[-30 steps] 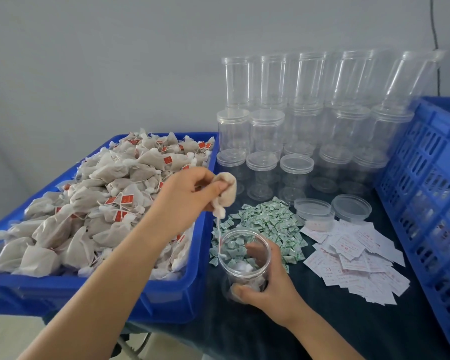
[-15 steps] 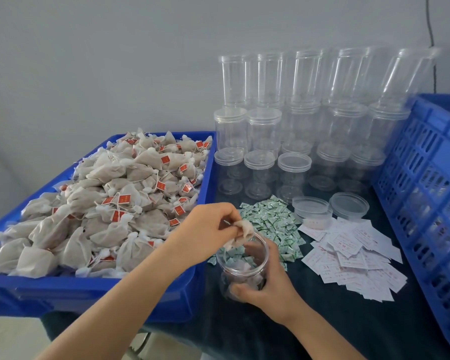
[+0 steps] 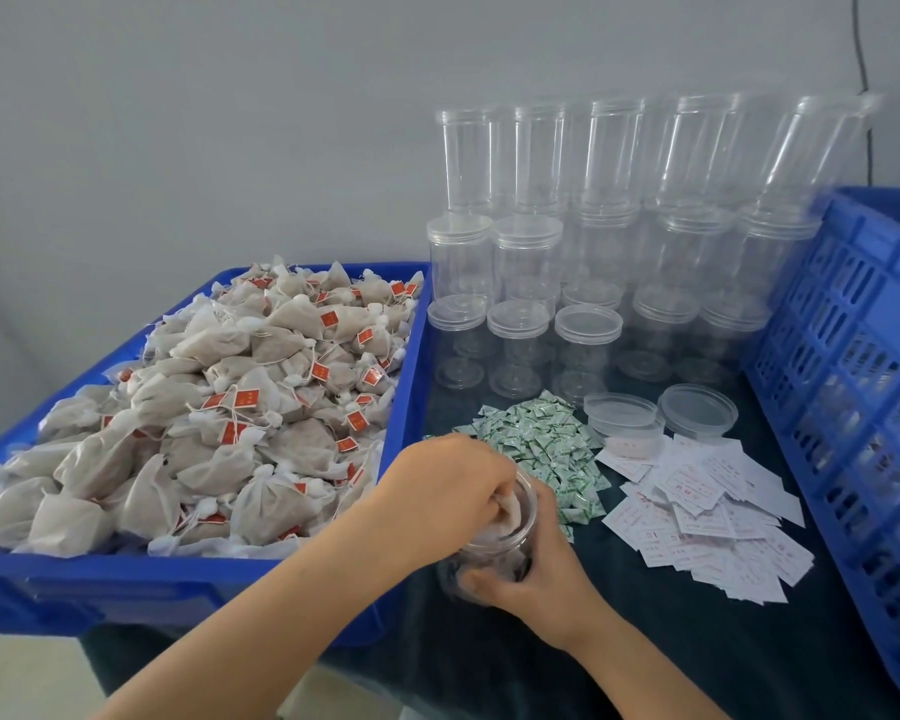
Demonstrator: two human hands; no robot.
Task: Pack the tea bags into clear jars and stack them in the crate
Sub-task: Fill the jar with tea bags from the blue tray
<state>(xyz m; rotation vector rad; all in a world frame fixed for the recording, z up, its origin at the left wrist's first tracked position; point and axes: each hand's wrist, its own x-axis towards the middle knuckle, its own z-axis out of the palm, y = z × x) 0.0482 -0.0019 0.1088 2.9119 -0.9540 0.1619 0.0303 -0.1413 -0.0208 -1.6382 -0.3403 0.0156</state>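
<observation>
No legible text on any label.

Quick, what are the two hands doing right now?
Left hand: fingers curled, pushing a tea bag into the jar.
Right hand: wrapped round the jar, holding it steady.

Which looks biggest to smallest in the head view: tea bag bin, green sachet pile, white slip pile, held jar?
1. tea bag bin, by far the largest.
2. white slip pile.
3. green sachet pile; close to the slips, so that order is unsure.
4. held jar, mostly covered by the left hand and right hand.
</observation>
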